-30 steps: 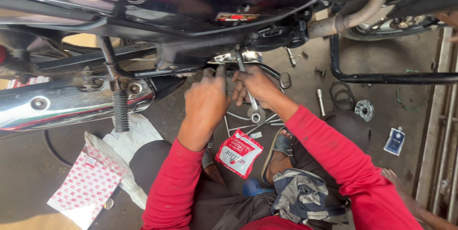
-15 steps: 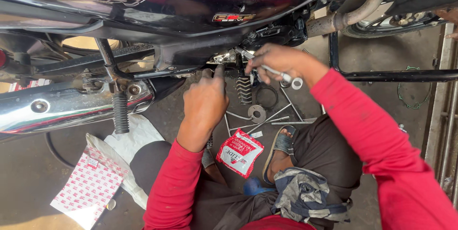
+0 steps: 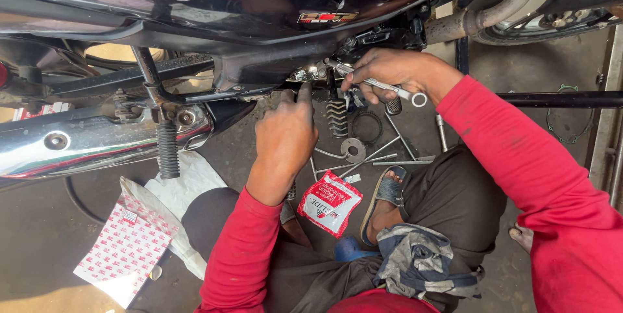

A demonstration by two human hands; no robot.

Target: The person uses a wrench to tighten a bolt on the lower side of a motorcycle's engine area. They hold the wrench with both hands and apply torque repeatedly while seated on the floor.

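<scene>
Head cam: right hand point(image 3: 389, 73) closed round a steel wrench point(image 3: 383, 86), its far end at the motorcycle point(image 3: 259, 1) underside. Left hand point(image 3: 285, 137) pointed a finger at the same spot, prob. touching, holding nothing. Red packet point(image 3: 329, 202), spring point(image 3: 337, 118), washer point(image 3: 354, 150) and rods point(image 3: 379, 156) lay on the gritty concrete floor point(image 3: 39, 248).

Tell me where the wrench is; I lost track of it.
In the head view, the wrench is in the right hand, upper middle, under the motorcycle, right of the left hand.
</scene>
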